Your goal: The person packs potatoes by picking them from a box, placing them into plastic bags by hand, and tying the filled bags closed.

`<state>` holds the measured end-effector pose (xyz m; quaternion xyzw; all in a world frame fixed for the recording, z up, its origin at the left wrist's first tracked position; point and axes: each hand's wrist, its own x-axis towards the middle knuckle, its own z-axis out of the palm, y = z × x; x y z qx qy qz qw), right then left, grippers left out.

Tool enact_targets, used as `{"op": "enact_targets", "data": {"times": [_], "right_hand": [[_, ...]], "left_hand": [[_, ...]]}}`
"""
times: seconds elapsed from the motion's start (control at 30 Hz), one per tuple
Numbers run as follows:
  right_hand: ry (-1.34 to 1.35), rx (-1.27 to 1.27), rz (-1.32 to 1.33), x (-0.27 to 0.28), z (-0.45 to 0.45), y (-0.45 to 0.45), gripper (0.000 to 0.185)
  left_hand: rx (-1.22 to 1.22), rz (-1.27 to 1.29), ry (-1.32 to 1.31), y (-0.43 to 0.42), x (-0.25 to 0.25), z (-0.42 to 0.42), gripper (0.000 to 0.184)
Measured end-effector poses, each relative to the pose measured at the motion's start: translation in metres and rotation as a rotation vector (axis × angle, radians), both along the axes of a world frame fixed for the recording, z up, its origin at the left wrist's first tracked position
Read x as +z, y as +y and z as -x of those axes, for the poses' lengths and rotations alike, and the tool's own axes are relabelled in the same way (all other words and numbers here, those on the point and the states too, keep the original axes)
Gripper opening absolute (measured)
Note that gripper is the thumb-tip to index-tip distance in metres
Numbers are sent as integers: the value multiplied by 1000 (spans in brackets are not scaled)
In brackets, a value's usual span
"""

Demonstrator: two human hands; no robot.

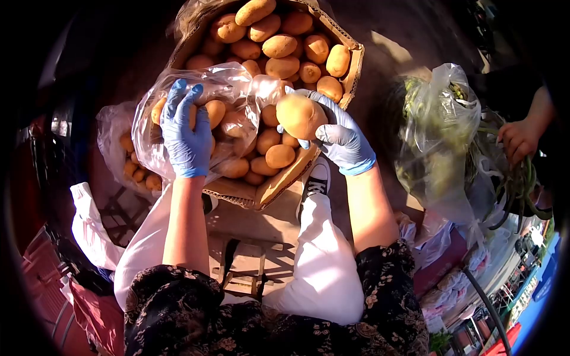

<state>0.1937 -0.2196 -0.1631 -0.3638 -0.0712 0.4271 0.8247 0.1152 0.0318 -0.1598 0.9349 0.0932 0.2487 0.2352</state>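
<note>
My right hand point(344, 137), in a light blue glove, grips a large potato point(301, 117) between thumb and fingers above the cardboard box point(261, 199). My left hand point(186, 133), gloved the same way, holds a clear plastic bag point(151, 115) at its side, fingers over the film. Several potatoes show in and through this bag, such as one potato point(215, 113) beside my left fingers. The bag lies over the left part of the box. Loose potatoes point(280, 46) fill the box's far end, and more lie at its near end. My left thumb is partly hidden.
A second clear bag point(113, 127) with potatoes stands left of the box. On the right, another person's hand point(518, 139) holds long green vegetables point(515, 184) beside a clear bag point(445, 130) of greens. My shoe point(316, 180) is close to the box's near edge.
</note>
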Motion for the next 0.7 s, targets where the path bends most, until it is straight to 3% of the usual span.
{"op": "enact_targets", "data": {"times": [0.03,0.07,0.1,0.13,0.27,0.43,0.53,0.7], "right_hand": [[47,12,-45,-1,1,-2,61],[-68,-19,-9,0,2,-2,61],[-185,-50,27,3,2,-1,61],[-300,-79,62,5,3,-1,62],[-573,-91,230,7,6,-9,60],[-1062,-129,512,14,9,-15,58],[-1135,-83,541,12,11,-14,55],[-1050,-256,472,14,8,-21,49]], "left_hand": [[-128,177,-19,-18,8,-5,30],[-136,611,117,-34,5,0,29],[-148,1254,218,-56,19,-1,35],[-235,1409,404,-60,25,0,44],[-251,1422,523,-87,23,-9,49],[-130,1615,664,-95,27,-16,38],[-187,1523,689,-97,18,-14,41],[-119,1531,533,-116,16,-6,47]]}}
